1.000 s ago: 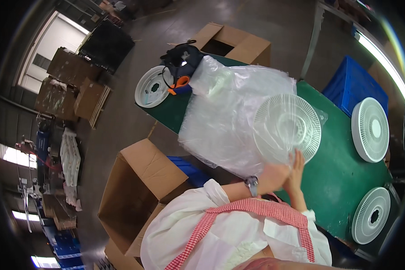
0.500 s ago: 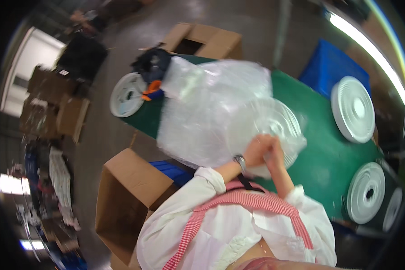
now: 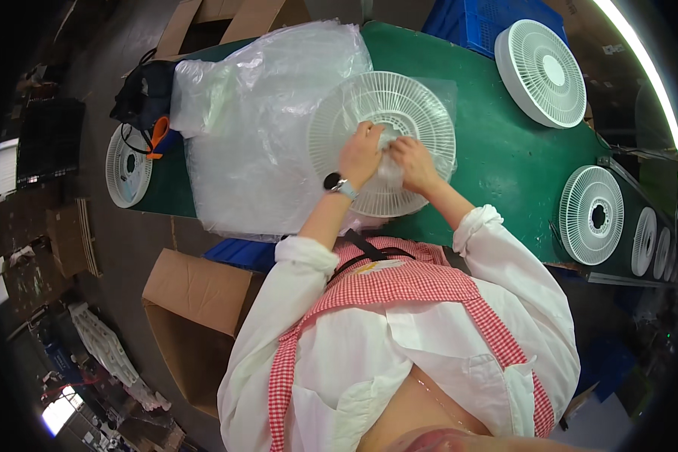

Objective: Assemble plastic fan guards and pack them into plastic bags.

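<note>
A round white fan grille (image 3: 399, 105) lies flat on the green table (image 3: 497, 166), wrapped in a clear plastic bag (image 3: 388, 177). My left hand (image 3: 360, 154) and my right hand (image 3: 414, 162) rest side by side on the grille's near half, fingers pinching the bag's plastic near the centre. A watch sits on my left wrist. Left of the grille lies a big heap of clear plastic bags (image 3: 263, 120).
Another white fan grille (image 3: 540, 71) lies at the table's far right, with several more (image 3: 591, 215) along the right edge. A grille (image 3: 126, 167) and a black bag (image 3: 144, 94) sit at the left end. An open cardboard box (image 3: 196, 316) stands on the floor at my left, blue crates (image 3: 467, 19) behind the table.
The view has swung so the table sits straight ahead. Both hands have moved from the grille's near rim up onto its middle and now pinch the plastic there.
</note>
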`<action>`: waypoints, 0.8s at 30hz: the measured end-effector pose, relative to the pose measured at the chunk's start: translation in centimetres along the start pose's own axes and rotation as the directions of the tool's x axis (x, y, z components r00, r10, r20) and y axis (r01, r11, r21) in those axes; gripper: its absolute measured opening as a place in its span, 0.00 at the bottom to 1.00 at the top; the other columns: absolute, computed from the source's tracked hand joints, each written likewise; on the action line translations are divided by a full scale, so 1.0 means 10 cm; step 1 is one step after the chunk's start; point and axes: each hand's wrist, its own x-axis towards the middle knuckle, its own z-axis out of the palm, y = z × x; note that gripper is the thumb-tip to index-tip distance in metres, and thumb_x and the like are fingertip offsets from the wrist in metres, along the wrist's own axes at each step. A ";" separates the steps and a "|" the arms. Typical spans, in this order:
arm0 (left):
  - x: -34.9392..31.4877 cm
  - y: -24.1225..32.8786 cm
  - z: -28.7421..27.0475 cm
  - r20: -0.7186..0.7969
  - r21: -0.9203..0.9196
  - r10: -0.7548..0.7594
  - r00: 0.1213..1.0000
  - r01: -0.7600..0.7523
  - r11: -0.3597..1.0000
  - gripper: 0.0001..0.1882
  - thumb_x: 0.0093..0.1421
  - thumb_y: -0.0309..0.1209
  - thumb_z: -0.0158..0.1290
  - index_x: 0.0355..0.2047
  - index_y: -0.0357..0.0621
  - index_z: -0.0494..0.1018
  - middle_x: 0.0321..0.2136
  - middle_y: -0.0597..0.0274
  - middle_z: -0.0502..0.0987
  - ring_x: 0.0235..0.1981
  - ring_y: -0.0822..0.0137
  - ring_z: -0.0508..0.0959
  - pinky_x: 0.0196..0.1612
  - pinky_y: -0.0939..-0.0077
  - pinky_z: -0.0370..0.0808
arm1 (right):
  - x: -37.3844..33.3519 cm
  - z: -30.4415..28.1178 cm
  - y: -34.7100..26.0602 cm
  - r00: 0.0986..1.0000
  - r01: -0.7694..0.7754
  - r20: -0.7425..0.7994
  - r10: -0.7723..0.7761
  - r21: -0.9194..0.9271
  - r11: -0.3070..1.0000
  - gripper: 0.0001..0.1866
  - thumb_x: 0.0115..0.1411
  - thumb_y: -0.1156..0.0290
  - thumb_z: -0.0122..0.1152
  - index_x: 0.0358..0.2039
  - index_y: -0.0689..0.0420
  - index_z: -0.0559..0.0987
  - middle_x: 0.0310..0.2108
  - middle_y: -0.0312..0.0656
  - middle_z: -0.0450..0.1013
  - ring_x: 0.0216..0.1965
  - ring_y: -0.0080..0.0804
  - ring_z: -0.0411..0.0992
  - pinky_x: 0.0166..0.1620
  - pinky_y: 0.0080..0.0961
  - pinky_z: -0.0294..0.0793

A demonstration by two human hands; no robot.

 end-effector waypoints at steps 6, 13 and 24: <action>-0.94 -0.50 -0.10 -0.493 0.241 -0.018 0.870 0.156 0.958 0.36 0.43 0.26 0.67 0.55 0.41 0.66 0.48 0.50 0.72 0.44 0.54 0.76 0.45 0.64 0.75 | 0.63 0.33 0.07 0.880 -0.198 0.402 0.254 -0.178 0.964 0.09 0.51 0.70 0.55 0.28 0.57 0.83 0.29 0.48 0.79 0.35 0.47 0.79 0.36 0.41 0.78; -1.00 -0.69 0.43 0.079 -0.905 -0.723 0.686 0.353 0.236 0.33 0.48 0.32 0.69 0.50 0.29 0.66 0.44 0.51 0.77 0.45 0.61 0.77 0.48 0.70 0.74 | 0.96 0.45 0.29 0.758 -0.112 0.648 0.076 0.014 0.994 0.13 0.52 0.72 0.53 0.34 0.61 0.83 0.34 0.54 0.80 0.35 0.51 0.79 0.38 0.38 0.79; -1.12 0.25 -0.28 -0.127 -0.982 -0.723 0.679 0.015 0.187 0.50 0.41 0.37 0.72 0.58 0.31 0.54 0.48 0.49 0.70 0.49 0.61 0.71 0.53 0.69 0.70 | 0.24 0.12 0.21 0.980 -0.191 0.130 0.154 0.364 0.912 0.25 0.66 0.62 0.50 0.58 0.64 0.69 0.52 0.55 0.71 0.56 0.46 0.68 0.59 0.37 0.66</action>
